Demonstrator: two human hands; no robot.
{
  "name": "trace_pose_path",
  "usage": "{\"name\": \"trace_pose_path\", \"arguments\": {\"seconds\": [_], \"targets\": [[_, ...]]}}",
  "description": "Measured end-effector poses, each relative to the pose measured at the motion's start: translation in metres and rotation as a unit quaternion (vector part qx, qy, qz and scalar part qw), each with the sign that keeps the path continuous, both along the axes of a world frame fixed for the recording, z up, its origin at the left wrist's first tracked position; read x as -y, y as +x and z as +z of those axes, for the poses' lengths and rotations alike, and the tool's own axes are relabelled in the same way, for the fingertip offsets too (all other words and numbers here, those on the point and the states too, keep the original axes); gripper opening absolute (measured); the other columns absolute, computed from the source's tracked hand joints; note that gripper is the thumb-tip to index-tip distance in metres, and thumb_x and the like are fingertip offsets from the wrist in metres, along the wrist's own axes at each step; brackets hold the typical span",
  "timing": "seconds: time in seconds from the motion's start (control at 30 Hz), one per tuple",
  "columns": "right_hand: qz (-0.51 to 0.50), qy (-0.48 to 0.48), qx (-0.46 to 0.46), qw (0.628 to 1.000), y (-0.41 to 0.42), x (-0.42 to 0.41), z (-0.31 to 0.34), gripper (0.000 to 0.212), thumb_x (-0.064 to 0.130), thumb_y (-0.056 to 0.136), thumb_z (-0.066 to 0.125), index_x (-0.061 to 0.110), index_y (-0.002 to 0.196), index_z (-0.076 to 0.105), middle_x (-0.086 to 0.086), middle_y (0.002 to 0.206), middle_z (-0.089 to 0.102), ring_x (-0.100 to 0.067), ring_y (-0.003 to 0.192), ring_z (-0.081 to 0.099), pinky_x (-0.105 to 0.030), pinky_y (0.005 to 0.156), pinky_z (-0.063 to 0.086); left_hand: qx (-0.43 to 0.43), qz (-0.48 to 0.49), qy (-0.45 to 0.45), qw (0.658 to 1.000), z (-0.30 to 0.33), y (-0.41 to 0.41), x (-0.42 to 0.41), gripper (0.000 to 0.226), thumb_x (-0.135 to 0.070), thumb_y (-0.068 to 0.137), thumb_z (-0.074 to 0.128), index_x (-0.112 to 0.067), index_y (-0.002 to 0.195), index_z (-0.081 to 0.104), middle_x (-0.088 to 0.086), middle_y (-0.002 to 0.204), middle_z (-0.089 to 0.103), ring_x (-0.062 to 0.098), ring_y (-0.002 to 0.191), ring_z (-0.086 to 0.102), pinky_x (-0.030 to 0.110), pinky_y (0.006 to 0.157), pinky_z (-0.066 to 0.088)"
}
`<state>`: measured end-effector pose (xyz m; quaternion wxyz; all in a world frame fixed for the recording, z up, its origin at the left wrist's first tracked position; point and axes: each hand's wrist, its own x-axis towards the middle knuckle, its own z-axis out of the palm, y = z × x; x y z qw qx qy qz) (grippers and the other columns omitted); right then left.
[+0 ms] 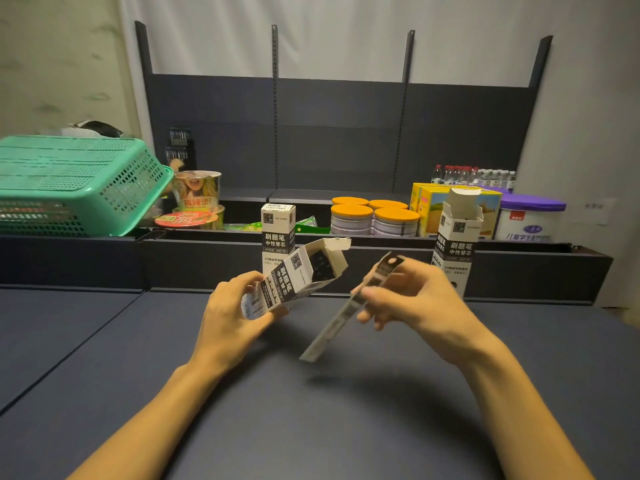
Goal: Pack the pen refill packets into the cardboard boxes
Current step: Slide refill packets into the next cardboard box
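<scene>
Your left hand (pixel 232 308) grips the box (pixel 292 278) tilted, mouth toward the packet (pixel 356 303) your right hand (pixel 408 299) pinches, ready for loading.

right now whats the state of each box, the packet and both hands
box in left hand: tilted, top flap open, dark packets inside
refill packet: out of any box, slanted, blurred
closed box: upright, flap shut
open box: upright, flaps open
left hand: grips the tilted box
right hand: fingers pinch the packet
green basket: tipped over
</scene>
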<state>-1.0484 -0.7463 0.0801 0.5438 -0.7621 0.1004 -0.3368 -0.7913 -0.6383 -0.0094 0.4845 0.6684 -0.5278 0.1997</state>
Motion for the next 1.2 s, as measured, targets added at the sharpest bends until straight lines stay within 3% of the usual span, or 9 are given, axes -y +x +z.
{"name": "trace_pose_path", "arguments": {"seconds": [0.23, 0.43, 0.63, 0.83, 0.97, 1.07, 1.13, 1.2], "targets": [[-0.070, 0.168, 0.237, 0.954, -0.011, 0.002, 0.015, 0.019, 0.021, 0.063, 0.073, 0.011, 0.080, 0.072, -0.012, 0.083, 0.074, -0.023, 0.072, 0.072, -0.026, 0.064, 0.059, 0.003, -0.004, -0.006, 1.000, 0.000, 0.000, 0.001, 0.067, -0.062, 0.067, 0.069, -0.021, 0.119, 0.057, -0.011, 0.106, 0.059, 0.010, 0.092, 0.055, 0.017, 0.077, 0.041], [-0.081, 0.180, 0.287, 0.937, -0.011, 0.004, 0.015, 0.015, 0.015, 0.075, 0.064, 0.007, 0.088, 0.064, -0.008, 0.080, 0.074, -0.020, 0.075, 0.073, -0.027, 0.067, 0.058, 0.008, -0.017, -0.008, 1.000, 0.000, -0.001, 0.001, 0.065, -0.063, 0.068, 0.064, -0.025, 0.120, 0.056, -0.016, 0.107, 0.056, 0.009, 0.093, 0.056, 0.019, 0.079, 0.043], [-0.064, 0.135, 0.274, 0.950, -0.001, -0.001, 0.009, 0.016, 0.023, 0.067, 0.072, 0.014, 0.079, 0.077, -0.013, 0.087, 0.074, -0.028, 0.081, 0.073, -0.030, 0.071, 0.058, 0.012, -0.024, -0.011, 1.000, -0.001, -0.001, 0.001, 0.061, -0.064, 0.068, 0.064, -0.032, 0.119, 0.053, -0.015, 0.106, 0.058, 0.009, 0.093, 0.056, 0.019, 0.080, 0.042], [-0.056, 0.071, 0.237, 0.967, 0.013, -0.004, 0.003, 0.020, 0.009, 0.080, 0.064, 0.000, 0.098, 0.068, -0.014, 0.092, 0.075, -0.032, 0.084, 0.073, -0.032, 0.074, 0.059, 0.019, -0.029, -0.007, 0.999, -0.003, 0.001, 0.002, 0.062, -0.062, 0.069, 0.064, -0.030, 0.121, 0.053, -0.011, 0.108, 0.059, 0.009, 0.094, 0.055, 0.019, 0.081, 0.041], [-0.064, 0.007, 0.223, 0.973, 0.025, -0.009, -0.004, 0.017, -0.003, 0.084, 0.063, 0.001, 0.099, 0.068, -0.006, 0.087, 0.076, -0.021, 0.080, 0.074, -0.025, 0.070, 0.058, 0.022, -0.037, -0.012, 0.999, -0.004, 0.001, 0.003, 0.062, -0.061, 0.069, 0.065, -0.030, 0.121, 0.053, -0.013, 0.108, 0.057, 0.005, 0.095, 0.053, 0.021, 0.082, 0.043], [-0.096, -0.097, 0.234, 0.963, 0.035, -0.009, -0.010, 0.015, 0.003, 0.082, 0.068, 0.006, 0.097, 0.070, -0.009, 0.089, 0.072, -0.014, 0.080, 0.071, -0.024, 0.070, 0.057, 0.021, -0.037, -0.013, 0.999, -0.005, 0.002, 0.003, 0.062, -0.060, 0.069, 0.065, -0.029, 0.121, 0.054, -0.013, 0.107, 0.058, 0.006, 0.094, 0.054, 0.020, 0.082, 0.043], [-0.123, -0.196, 0.223, 0.947, 0.039, -0.005, -0.015, 0.015, 0.009, 0.084, 0.071, 0.006, 0.099, 0.073, -0.007, 0.094, 0.070, -0.016, 0.085, 0.069, -0.033, 0.072, 0.058, 0.023, -0.041, -0.011, 0.999, -0.004, 0.002, 0.003, 0.061, -0.060, 0.069, 0.065, -0.031, 0.121, 0.052, -0.012, 0.107, 0.059, 0.006, 0.094, 0.054, 0.019, 0.081, 0.042], [-0.144, -0.237, 0.207, 0.938, 0.040, -0.001, -0.020, 0.018, 0.012, 0.084, 0.072, 0.006, 0.101, 0.073, -0.004, 0.095, 0.072, -0.019, 0.085, 0.069, -0.040, 0.072, 0.058, 0.024, -0.042, -0.009, 0.999, -0.004, 0.002, 0.003, 0.061, -0.061, 0.069, 0.064, -0.031, 0.121, 0.052, -0.010, 0.108, 0.059, 0.006, 0.094, 0.054, 0.019, 0.081, 0.042]]}}
